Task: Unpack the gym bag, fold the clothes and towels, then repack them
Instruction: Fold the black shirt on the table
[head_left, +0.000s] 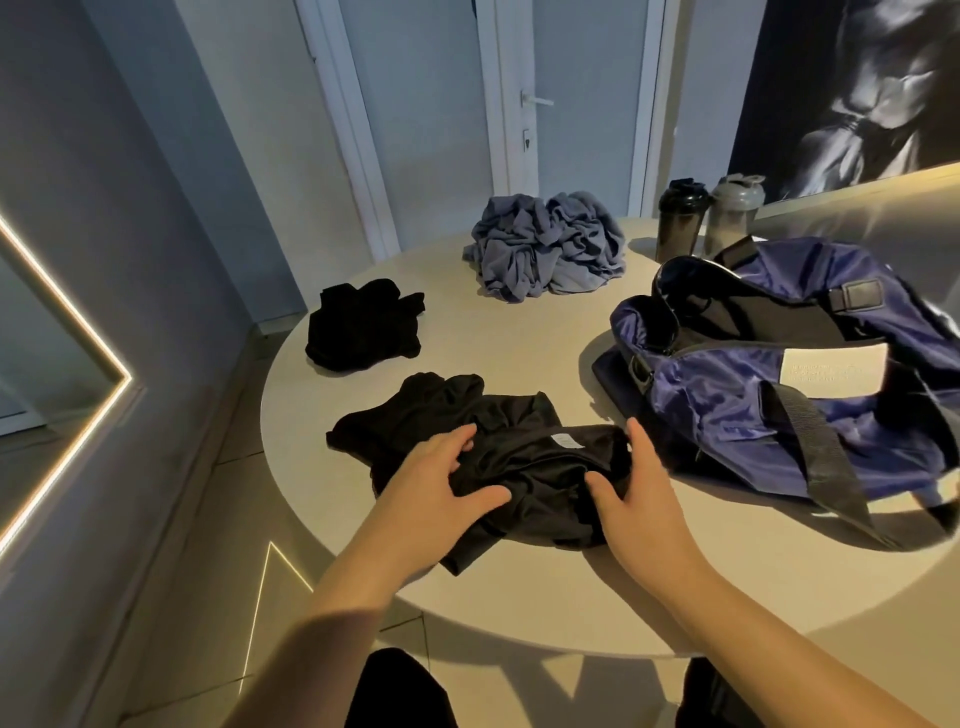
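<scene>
Unpacked things set out on a table (519, 332), with a bag at the right

A garment (524, 462) is laid at the near edge of the table, and the left hand (436, 483) and the right hand (639, 493) are rested on its left and right parts. A second garment (358, 325) is placed behind it and to the left, apart from it. A towel heap (545, 244) is piled at the far side, near the middle. The gym bag (779, 384) is set at the right, just beside the near garment, its mouth turned to the left. Two bottles (680, 218) are stood upright side by side behind the bag, right of the towel heap. A door (571, 104) is seen beyond the table.
</scene>
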